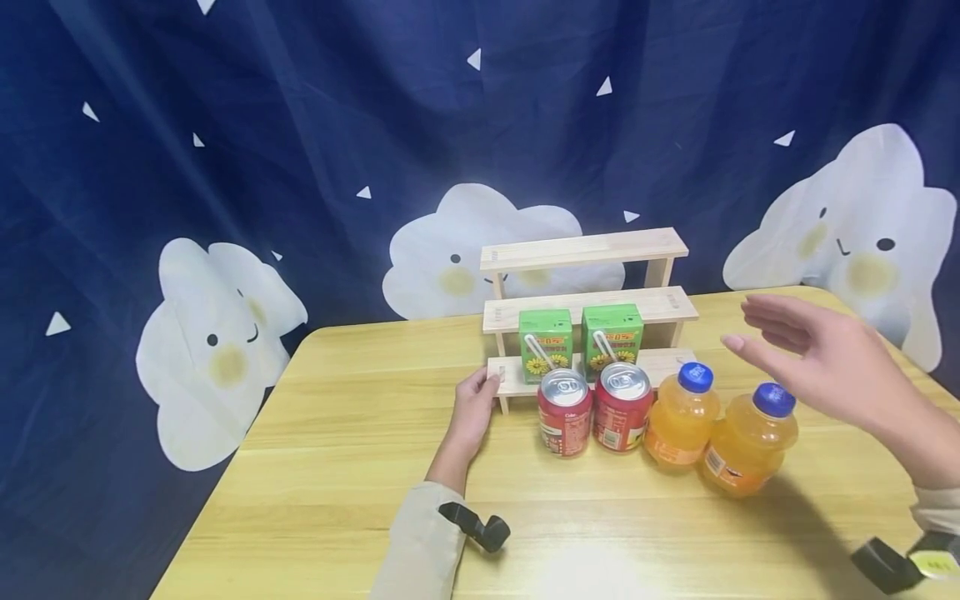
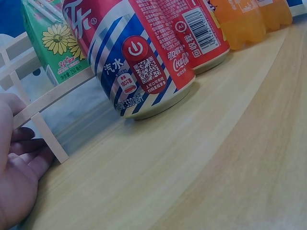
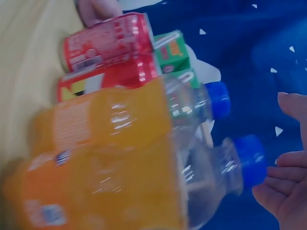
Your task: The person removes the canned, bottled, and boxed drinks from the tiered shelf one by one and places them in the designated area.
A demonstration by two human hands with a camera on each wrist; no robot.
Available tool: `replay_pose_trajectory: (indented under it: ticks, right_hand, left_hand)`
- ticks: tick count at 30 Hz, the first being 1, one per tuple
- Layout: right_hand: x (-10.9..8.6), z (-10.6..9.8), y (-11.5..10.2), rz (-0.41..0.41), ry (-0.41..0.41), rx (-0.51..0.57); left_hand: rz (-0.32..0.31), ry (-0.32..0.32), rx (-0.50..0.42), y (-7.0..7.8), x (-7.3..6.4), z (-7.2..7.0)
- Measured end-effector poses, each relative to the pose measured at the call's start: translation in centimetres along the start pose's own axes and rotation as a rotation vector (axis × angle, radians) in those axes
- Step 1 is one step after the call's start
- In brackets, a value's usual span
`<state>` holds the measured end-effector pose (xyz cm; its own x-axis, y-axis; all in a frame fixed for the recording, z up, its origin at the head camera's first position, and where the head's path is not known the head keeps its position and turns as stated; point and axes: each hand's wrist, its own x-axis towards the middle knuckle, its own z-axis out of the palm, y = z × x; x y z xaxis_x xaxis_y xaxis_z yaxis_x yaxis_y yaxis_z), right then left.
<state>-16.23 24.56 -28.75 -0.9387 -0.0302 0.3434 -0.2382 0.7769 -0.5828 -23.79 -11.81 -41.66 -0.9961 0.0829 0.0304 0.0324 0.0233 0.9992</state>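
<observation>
My left hand (image 1: 471, 415) grips the left end of the lowest step of a three-tier wooden rack (image 1: 585, 248); in the left wrist view its fingers (image 2: 29, 148) curl beneath the board. Two green drink cartons (image 1: 546, 346) with white straws stand side by side on that step. Before them on the table are two red Coke cans (image 1: 565, 425), upright. To their right stand two bottles of orange drink (image 1: 678, 425) with blue caps. Above and right of the bottles, my right hand (image 1: 832, 362) is held in the air, fingers extended, holding nothing.
The rack stands near the back edge of a light wooden table (image 1: 352, 433). Behind it hangs a dark blue curtain (image 1: 337, 100) with white clouds and small triangles. Each wrist wears a black camera mount (image 1: 480, 527).
</observation>
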Motion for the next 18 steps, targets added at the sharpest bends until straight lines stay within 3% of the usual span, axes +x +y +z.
replay_pose_trajectory:
  ticks: [8,18]
  right_hand:
    - [3.7,0.7,-3.1,-0.009,-0.129,0.015]
    - [7.1,3.5,-5.5,-0.095,-0.257,-0.022]
  left_hand:
    - [-0.005,-0.003,0.021,0.1,0.0,-0.2]
    - [0.009,-0.011,-0.006,-0.1,0.0,-0.1]
